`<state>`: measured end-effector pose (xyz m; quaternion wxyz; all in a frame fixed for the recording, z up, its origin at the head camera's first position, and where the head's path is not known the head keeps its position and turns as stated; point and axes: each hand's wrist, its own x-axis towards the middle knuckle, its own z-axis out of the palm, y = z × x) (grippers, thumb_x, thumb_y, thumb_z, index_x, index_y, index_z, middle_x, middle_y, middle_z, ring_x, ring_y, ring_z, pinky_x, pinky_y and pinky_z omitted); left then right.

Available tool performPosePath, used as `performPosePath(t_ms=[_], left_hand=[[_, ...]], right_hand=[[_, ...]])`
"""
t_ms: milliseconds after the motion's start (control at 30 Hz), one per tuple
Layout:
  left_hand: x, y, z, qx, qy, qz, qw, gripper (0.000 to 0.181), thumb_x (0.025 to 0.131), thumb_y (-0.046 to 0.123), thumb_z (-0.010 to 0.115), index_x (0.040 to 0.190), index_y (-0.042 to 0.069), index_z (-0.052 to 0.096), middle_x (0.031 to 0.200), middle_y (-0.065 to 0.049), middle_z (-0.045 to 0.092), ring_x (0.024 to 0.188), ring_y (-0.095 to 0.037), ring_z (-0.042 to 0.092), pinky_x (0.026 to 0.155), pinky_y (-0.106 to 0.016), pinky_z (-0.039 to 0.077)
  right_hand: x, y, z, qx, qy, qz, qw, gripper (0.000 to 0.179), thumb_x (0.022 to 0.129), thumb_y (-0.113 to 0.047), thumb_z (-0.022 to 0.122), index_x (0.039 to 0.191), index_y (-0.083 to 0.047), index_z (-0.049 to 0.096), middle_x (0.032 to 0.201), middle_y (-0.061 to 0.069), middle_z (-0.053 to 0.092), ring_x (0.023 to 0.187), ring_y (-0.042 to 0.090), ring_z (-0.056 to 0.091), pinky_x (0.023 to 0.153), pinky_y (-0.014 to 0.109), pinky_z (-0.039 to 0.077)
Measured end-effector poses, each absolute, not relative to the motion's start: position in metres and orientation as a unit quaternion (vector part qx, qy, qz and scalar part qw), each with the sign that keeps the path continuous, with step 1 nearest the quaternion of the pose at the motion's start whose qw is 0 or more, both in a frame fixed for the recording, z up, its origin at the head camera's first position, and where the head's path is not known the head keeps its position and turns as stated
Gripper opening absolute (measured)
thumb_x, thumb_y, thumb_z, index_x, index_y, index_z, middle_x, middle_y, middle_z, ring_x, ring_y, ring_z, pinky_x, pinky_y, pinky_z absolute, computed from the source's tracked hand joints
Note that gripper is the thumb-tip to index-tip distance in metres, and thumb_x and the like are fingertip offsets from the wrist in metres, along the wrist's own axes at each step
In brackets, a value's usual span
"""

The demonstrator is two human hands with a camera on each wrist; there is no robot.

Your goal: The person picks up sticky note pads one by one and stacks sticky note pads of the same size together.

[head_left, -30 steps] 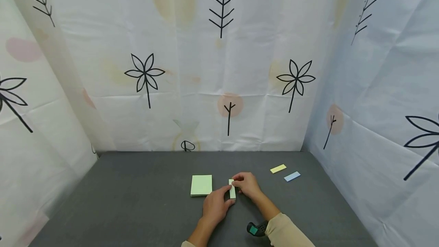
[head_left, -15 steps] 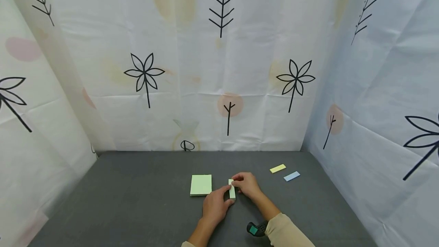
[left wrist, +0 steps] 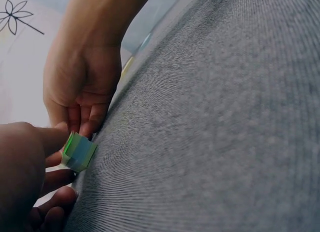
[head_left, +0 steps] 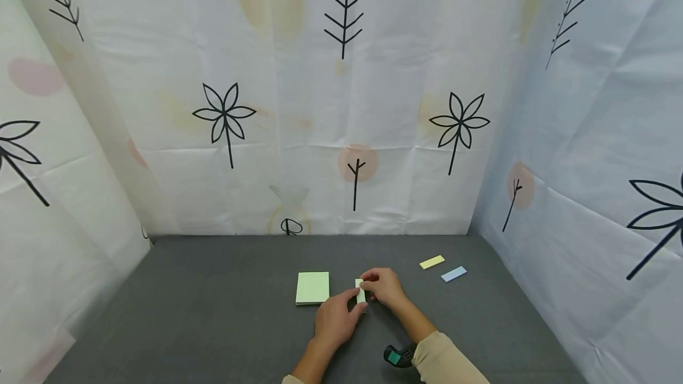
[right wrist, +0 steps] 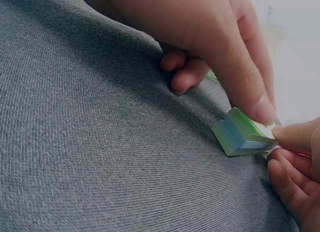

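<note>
Both hands meet at a small, narrow pad of sticky notes (head_left: 360, 296), pale green with a blue band of sheets in its side (right wrist: 231, 133). From the left, my left hand (head_left: 333, 320) holds the pad, its thumb near the close end. My right hand (head_left: 385, 287) pinches the far end from the right. In the right wrist view, a bright green edge shows beneath the top sheet, against the fingertips (right wrist: 263, 111) of my left hand. To the left lies a square light green sticky note pad (head_left: 312, 287). Fingers partly cover the narrow pad.
A yellow strip (head_left: 432, 262) and a light blue strip (head_left: 454, 274) lie at the back right of the dark grey tabletop (head_left: 224, 313). A black device with a green patch (head_left: 396, 357) sits beside the right sleeve (head_left: 445, 360). Patterned white cloth (head_left: 299, 93) surrounds the table.
My left thumb has shifted slightly up from the near end of the narrow pad and now covers more of it. The right hand stays in place.
</note>
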<state>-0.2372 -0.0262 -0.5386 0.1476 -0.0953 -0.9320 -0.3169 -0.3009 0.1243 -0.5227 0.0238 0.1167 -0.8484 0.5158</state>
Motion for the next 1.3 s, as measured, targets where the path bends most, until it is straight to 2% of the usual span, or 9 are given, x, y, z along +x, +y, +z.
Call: performPosePath(t_ms=[400,633,867,1067,1300], left_hand=[[-0.239,-0.024,-0.541,-0.086,-0.934,-0.307,0.158,0.036,0.082,0.034,0.077,0.114,0.018,0.074,0.102,-0.001,0.072,0.088,-0.025,0.067,0.072,-0.043,0.051],[-0.240,-0.024,-0.542,-0.082,-0.937,-0.301,0.155,0.036,0.082,0.035,0.077,0.114,0.019,0.074,0.104,-0.001,0.072,0.090,-0.025,0.067,0.073,-0.043,0.051],[-0.239,-0.023,-0.540,-0.078,-0.936,-0.303,0.159,0.036,0.081,0.035,0.077,0.113,0.020,0.074,0.104,-0.002,0.072,0.090,-0.025,0.067,0.074,-0.043,0.051],[-0.238,-0.024,-0.539,-0.076,-0.937,-0.302,0.160,0.036,0.081,0.035,0.077,0.114,0.020,0.074,0.104,-0.002,0.072,0.092,-0.026,0.067,0.076,-0.044,0.051],[-0.236,-0.023,-0.540,-0.074,-0.936,-0.303,0.162,0.036,0.081,0.034,0.077,0.114,0.020,0.074,0.105,-0.003,0.072,0.093,-0.026,0.067,0.076,-0.044,0.051]], right_hand=[[-0.301,0.125,-0.525,0.118,-0.845,0.521,0.024,0.013,0.084,-0.002,0.072,0.096,0.003,0.072,0.086,0.009,0.070,0.063,0.015,0.062,0.053,0.030,0.053],[-0.301,0.131,-0.525,0.122,-0.821,0.557,0.027,0.015,0.086,0.003,0.068,0.100,0.008,0.070,0.091,0.014,0.069,0.066,0.022,0.063,0.055,0.033,0.055],[-0.306,0.143,-0.523,0.114,-0.844,0.512,0.115,0.012,0.084,0.003,0.071,0.096,0.003,0.072,0.088,0.010,0.070,0.074,0.020,0.066,0.061,0.030,0.054],[-0.311,0.162,-0.517,0.104,-0.874,0.433,0.193,0.012,0.082,-0.002,0.075,0.094,-0.001,0.073,0.091,0.010,0.070,0.087,0.030,0.065,0.077,0.044,0.051],[-0.317,0.187,-0.515,0.058,-0.921,0.315,0.219,0.025,0.079,-0.009,0.078,0.102,-0.001,0.072,0.103,0.018,0.067,0.101,0.040,0.056,0.086,0.054,0.043]])
